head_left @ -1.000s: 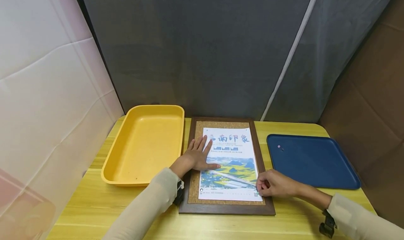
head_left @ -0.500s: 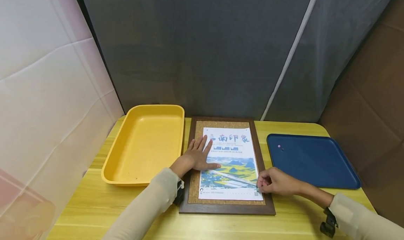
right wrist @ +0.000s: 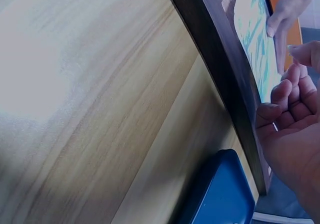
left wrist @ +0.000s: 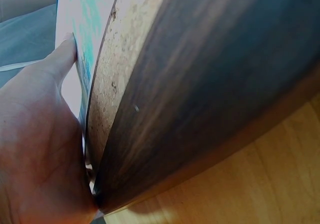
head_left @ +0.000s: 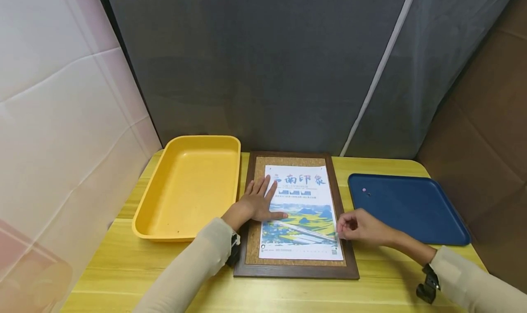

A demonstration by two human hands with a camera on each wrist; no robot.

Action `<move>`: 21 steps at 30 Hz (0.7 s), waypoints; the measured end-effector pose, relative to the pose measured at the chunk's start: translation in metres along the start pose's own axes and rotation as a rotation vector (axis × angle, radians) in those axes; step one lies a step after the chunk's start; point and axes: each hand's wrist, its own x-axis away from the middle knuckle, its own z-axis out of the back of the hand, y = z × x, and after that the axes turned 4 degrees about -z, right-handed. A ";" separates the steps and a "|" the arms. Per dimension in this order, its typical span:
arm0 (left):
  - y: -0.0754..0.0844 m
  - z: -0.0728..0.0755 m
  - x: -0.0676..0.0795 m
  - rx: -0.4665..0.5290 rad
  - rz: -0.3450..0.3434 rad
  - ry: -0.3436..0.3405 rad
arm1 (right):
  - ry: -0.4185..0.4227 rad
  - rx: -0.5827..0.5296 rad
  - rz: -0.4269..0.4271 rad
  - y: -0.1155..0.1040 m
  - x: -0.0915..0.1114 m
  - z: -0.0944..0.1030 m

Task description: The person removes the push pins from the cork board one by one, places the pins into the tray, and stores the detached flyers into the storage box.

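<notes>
A white poster [head_left: 302, 197] with large lettering and a blue-yellow landscape lies on a cork board [head_left: 260, 163] in a dark brown frame [head_left: 296, 272]. My left hand [head_left: 256, 207] presses on the poster's left side, fingers spread and thumb pointing right. Past the poster's right edge is my right hand [head_left: 360, 227], its fingers curled and fingertips close to the paper's edge; nothing shows in them. In the right wrist view a small gap shows between the thumb [right wrist: 304, 52] and the curled fingers. Small dark dots mark the poster's top corners, and a round mark sits at lower left.
On the left stands a deep yellow tray [head_left: 193, 236], close beside the frame. A shallow blue tray [head_left: 416, 212] lies to the right with tiny bits at its upper left. The wooden table [head_left: 206, 294] is bounded by a grey curtain [head_left: 247, 66] behind.
My right hand has moved up from the poster's lower right corner along its right edge, uncovering that corner. The left hand has stayed in place.
</notes>
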 end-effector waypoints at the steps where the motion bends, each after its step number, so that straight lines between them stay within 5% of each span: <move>1: 0.000 0.000 0.000 0.000 0.001 -0.002 | 0.007 0.004 -0.005 0.000 0.000 0.001; 14: 0.000 0.001 0.000 0.009 -0.001 -0.001 | 0.077 0.014 0.025 0.012 -0.001 0.011; 21: -0.007 -0.009 -0.011 0.062 -0.001 -0.023 | 0.153 0.006 -0.002 0.020 0.002 0.017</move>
